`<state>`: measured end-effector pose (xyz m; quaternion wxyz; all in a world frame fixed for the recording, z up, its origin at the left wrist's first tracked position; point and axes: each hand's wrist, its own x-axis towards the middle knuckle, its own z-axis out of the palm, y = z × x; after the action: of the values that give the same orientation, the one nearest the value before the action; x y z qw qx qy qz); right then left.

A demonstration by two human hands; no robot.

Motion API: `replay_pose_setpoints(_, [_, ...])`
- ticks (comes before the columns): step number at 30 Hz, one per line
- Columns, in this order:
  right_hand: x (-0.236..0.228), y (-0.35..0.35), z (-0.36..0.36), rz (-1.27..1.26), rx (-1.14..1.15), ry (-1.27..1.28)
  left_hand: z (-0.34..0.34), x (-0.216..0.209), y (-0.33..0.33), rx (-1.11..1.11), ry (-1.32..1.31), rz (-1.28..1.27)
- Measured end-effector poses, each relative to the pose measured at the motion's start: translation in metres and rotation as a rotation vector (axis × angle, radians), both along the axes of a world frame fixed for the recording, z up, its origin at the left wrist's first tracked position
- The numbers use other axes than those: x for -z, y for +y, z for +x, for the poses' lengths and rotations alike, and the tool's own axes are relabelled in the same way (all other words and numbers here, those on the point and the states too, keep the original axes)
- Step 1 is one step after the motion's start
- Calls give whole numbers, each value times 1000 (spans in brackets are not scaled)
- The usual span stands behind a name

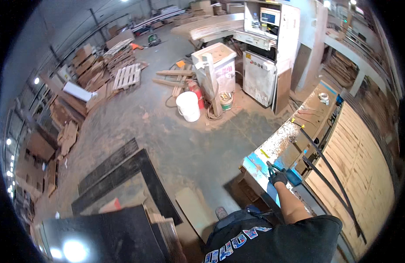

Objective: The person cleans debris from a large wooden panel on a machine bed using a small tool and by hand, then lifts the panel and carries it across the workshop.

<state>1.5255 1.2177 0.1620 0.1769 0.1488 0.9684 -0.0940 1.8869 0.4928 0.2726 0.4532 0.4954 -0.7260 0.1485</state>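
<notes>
My right hand (279, 178), in a dark glove, reaches over the near end of a narrow workbench (277, 147). Its fingers are closed on a dark tool with two spread arms, apparently pliers (271, 169). The tool is small here, so its exact shape is hard to read. Beneath and around the hand, the bench top has blue and white patches, with a short yellow strip (264, 153) just beyond. Right beside the hand is a blue block-like part (293, 176). My left hand is outside the picture.
Two long black strips (329, 168) cross a pale wooden panel (358, 162) on my right. A tape roll (323, 98) sits on the bench's far end. Ahead stand a white bucket (188, 106) and a machine cabinet (259, 79). Black panels (110, 234) lie at my left.
</notes>
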Motion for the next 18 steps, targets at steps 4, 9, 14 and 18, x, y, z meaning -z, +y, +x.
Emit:
replay_pose_setpoints(4, [15, -13, -12, 177, 619, 251, -220, -24, -8, 389, 58, 36])
replay_pose_setpoints(9, [-6, -22, -59, 45, 681, 465, -458, 36, -49, 521, -545, -333])
replay_pose_setpoints(14, [-19, -19, -76, 44, 878, 805, -614, 127, 8, 1260, -591, -238])
replay_pose_setpoints(18, [-7, -18, -99, 45, 1016, 978, -662, 131, 73, 1303, -1301, 229])
